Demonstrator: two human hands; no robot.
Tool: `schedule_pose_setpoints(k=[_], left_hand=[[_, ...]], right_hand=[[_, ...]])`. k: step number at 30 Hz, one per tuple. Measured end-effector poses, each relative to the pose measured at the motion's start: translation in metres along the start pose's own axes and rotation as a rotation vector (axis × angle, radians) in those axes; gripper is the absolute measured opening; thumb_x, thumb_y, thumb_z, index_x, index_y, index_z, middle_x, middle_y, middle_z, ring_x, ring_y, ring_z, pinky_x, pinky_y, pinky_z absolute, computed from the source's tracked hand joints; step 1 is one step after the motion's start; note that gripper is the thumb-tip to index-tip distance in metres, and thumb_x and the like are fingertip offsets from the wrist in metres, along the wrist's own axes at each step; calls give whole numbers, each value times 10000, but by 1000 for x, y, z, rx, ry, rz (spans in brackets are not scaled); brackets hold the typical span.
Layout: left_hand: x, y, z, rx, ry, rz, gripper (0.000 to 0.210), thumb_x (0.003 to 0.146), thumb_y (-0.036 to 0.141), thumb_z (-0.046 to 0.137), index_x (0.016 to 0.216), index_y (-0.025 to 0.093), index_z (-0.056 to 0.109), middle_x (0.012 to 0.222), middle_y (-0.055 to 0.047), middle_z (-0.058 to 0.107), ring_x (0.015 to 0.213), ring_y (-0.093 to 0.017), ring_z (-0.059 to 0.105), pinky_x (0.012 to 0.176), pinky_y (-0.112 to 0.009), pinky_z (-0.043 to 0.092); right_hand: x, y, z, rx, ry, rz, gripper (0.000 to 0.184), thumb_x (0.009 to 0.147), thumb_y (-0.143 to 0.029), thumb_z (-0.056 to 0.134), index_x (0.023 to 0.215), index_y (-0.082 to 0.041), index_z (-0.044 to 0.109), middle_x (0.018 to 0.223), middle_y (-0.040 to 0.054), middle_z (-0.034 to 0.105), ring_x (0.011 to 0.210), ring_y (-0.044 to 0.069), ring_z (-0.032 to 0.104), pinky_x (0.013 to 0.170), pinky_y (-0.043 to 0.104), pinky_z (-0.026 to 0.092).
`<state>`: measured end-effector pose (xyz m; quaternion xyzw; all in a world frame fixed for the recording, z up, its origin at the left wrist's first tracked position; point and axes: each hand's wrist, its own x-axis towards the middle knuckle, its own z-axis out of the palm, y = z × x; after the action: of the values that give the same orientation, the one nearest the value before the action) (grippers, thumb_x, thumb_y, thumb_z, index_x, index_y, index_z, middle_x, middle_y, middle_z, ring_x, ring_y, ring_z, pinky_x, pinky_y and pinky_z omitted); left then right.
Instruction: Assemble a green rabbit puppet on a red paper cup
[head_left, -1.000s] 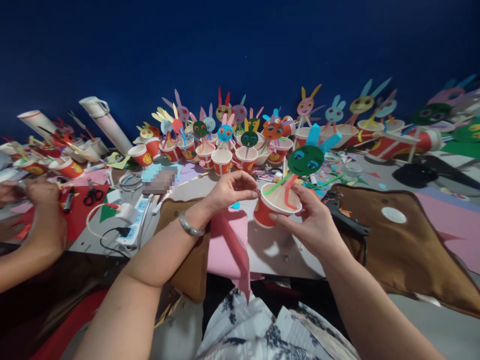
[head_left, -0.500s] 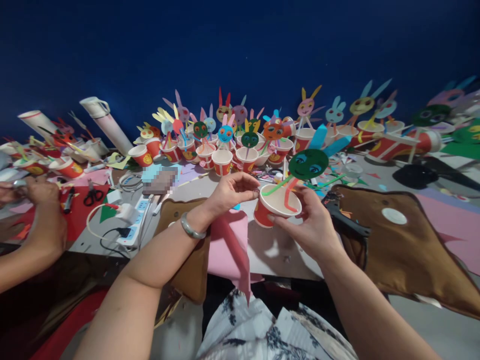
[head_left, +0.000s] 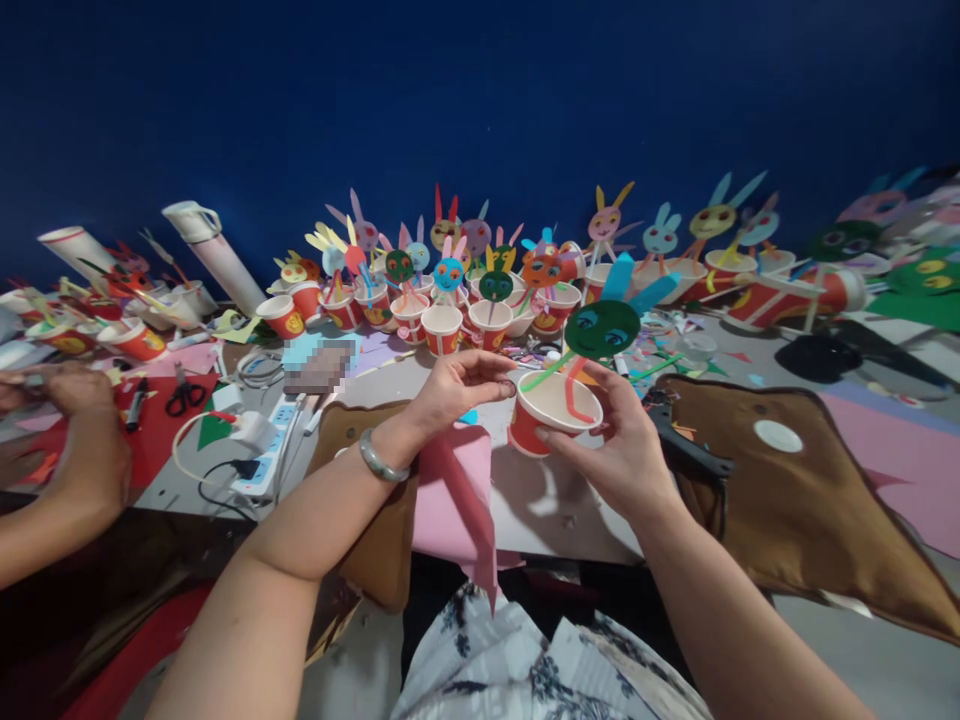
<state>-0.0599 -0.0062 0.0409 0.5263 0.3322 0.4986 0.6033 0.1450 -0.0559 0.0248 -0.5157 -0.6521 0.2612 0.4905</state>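
Observation:
My right hand (head_left: pixel 626 430) grips a red and white paper cup (head_left: pixel 529 435) from its right side, thumb in front and fingers behind. Fixed to the cup, a green paper bunny face (head_left: pixel 602 329) with blue ears leans over the rim on one green and one orange paper strip. On the cup's left, my left hand (head_left: pixel 461 390) has its thumb and fingertips pinched together close to the rim. Whatever may be between those fingertips is too small to make out. Below my left hand lies a sheet of pink paper (head_left: pixel 450 500).
Several finished bunny cups (head_left: pixel 442 328) crowd the back of the table. A power strip (head_left: pixel 274 450) with cables lies to the left, near scissors (head_left: pixel 184 392) and a co-worker's hands (head_left: pixel 75 390). A glue gun (head_left: pixel 697 450) rests by a brown cushion (head_left: pixel 817 500) on the right.
The bunny face has tilted slightly left and down against the cup. Both my hands stay in nearly the same place, and the whole view has shifted a little.

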Motion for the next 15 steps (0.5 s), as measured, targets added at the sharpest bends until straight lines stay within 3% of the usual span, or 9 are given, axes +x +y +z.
schedule_pose_setpoints(k=[9, 15], left_hand=[[3, -5, -3, -4, 62, -10, 347, 573, 168, 855, 907, 167, 761, 791, -12, 716, 772, -123, 639, 790, -297, 539], [7, -12, -6, -4, 104, -6, 386, 570, 183, 854, 946, 172, 767, 774, -5, 705, 759, -118, 631, 776, -288, 534]], right_hand=[[7, 1, 2, -24, -38, -24, 779, 691, -392, 779, 1388, -258, 459, 1355, 120, 599, 1147, 311, 640, 882, 441, 564], [21, 12, 3, -25, -92, -12, 868, 676, -395, 795, 1437, -245, 405, 1346, 140, 596, 1144, 322, 632, 906, 464, 543]])
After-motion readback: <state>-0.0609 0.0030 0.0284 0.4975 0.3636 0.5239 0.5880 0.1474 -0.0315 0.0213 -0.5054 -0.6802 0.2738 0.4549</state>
